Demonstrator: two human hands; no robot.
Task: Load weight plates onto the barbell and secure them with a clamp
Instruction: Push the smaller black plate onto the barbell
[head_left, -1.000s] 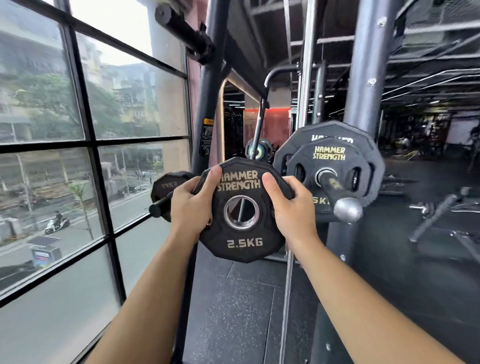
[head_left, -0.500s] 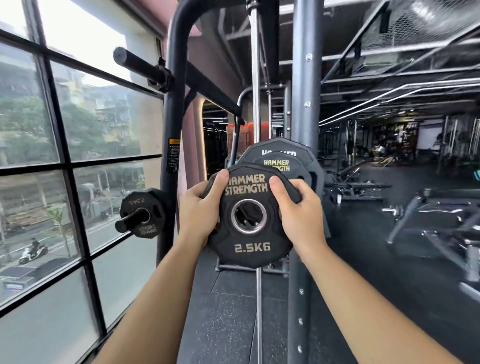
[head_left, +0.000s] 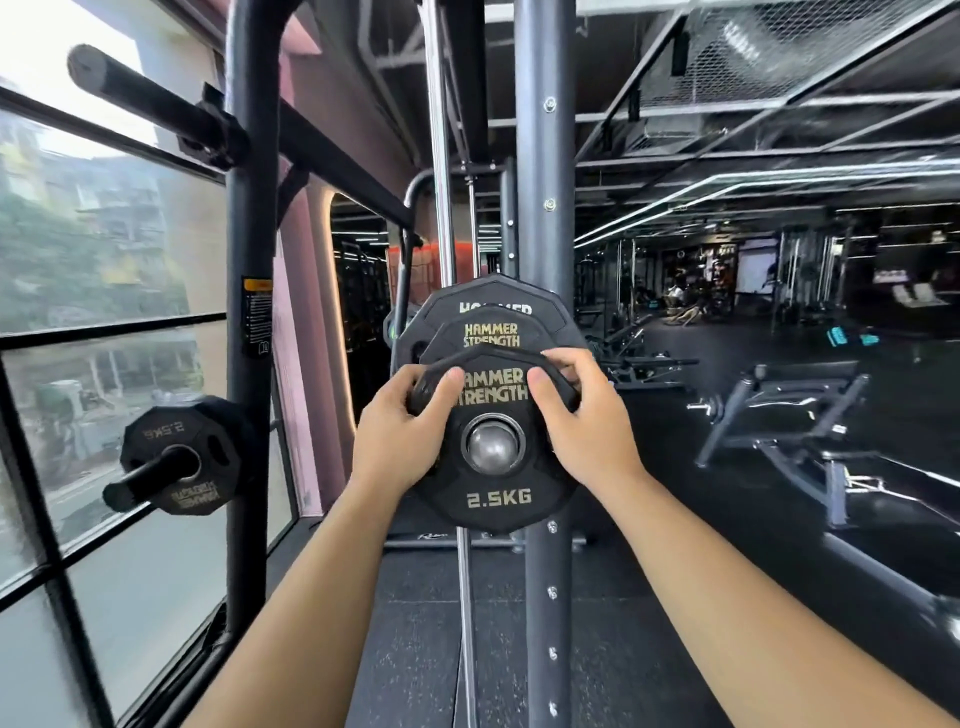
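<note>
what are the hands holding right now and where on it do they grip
Both hold the 2.5 kg plate by its upper rim: left hand at upper left, right hand at upper right, thumbs on its front face.

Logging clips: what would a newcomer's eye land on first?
Centre frame, the left hand and right hand hold a 2.5KG plate, the bar end showing through its hole. Two bigger plates stand right behind it. At left by the window, another plate hangs on a peg.

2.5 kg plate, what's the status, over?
Left hand and right hand both grip the 2.5 kg plate by its upper edge. Its hole lined up on the bar end. Two plates sit behind it; nothing blocking.
</note>
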